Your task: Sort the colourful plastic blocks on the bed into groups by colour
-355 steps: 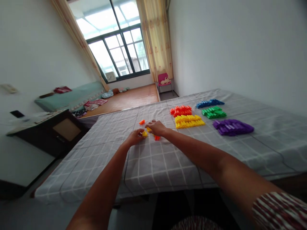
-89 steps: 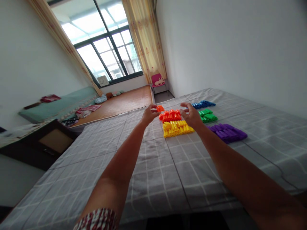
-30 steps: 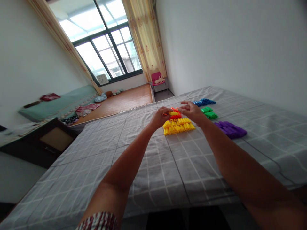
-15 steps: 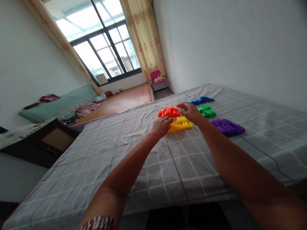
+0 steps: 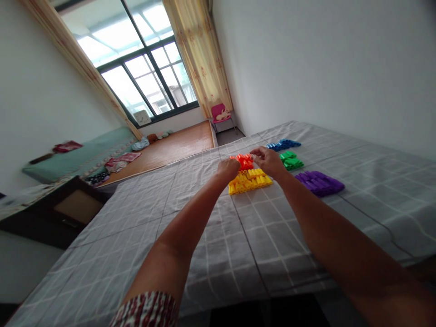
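My left hand (image 5: 229,168) is at the left side of a pile of orange-red plastic tubes (image 5: 245,161), its fingers curled and partly hidden. Across from it, my right hand (image 5: 267,160) touches the pile's right side with thumb and fingers drawn together. What either hand grips is too small to make out. Just in front of the orange-red pile lies a stack of yellow tubes (image 5: 252,182), below both hands. Beyond my right wrist are green tubes (image 5: 291,161) and, farther back, blue tubes (image 5: 284,144). Purple tubes (image 5: 320,182) lie right of my right forearm.
A grey checked cloth (image 5: 197,236) covers the large surface under the tubes. A white wall (image 5: 323,63) runs along the right. Left stands a dark cabinet (image 5: 64,209); behind are a brown mat (image 5: 180,143), a pink chair (image 5: 220,113) and a window (image 5: 146,59).
My left hand has shifted off the yellow stack to the left side of the orange-red pile, baring more yellow tubes. My right hand stays about where it was. The view has tilted slightly.
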{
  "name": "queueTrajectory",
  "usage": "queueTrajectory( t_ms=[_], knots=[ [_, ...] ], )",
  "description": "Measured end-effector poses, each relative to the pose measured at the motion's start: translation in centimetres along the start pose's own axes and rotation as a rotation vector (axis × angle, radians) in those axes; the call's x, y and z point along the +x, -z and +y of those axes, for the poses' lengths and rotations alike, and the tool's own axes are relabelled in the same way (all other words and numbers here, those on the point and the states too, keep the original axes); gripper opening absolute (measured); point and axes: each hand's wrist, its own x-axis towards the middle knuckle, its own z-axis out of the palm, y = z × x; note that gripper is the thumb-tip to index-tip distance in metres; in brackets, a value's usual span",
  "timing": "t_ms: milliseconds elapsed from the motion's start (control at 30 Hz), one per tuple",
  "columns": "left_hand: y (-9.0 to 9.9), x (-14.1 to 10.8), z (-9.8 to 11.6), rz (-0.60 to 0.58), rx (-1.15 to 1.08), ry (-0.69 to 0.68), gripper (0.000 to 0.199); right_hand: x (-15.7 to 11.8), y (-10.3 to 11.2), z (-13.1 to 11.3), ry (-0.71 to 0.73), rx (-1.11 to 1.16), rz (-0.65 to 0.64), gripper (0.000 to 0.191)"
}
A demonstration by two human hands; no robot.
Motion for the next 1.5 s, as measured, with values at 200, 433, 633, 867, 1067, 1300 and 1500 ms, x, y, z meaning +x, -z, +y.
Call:
queueTrajectory(
  t_ms=[200,433,633,867,1067,1300,1500],
  knots=[
    [-0.5,1.3,0.7,-0.065,0.05,0.041,0.028,0.0,0.0,-0.4,-0.006,0.032,-0.023,0.02],
    [0.4,2.1,1.3,-0.115,-0.005,0.082,0.032,-0.1,-0.1,-0.7,-0.003,0.044,-0.014,0.019],
    [1.0,1.7,1.9,-0.111,0.029,0.112,0.029,0.0,0.0,-0.6,-0.006,0.062,-0.025,0.02],
    [1.6,0.1,2.7,-0.085,0.034,0.076,0.026,0.0,-0.1,-0.6,-0.01,0.074,-0.028,0.019],
    [2.0,-1.3,3.0,-0.058,0.058,0.062,0.025,-0.1,-0.1,-0.6,-0.008,0.07,-0.042,0.02],
    [2.7,-5.0,-0.1,-0.05,-0.139,-0.001,0.024,-0.1,0.0,-0.3,0.011,0.044,-0.039,0.021],
    [0.1,-11.7,-3.7,-0.062,-0.266,0.055,0.031,-0.3,-0.2,-0.3,0.019,0.001,-0.019,0.024]
  ],
)
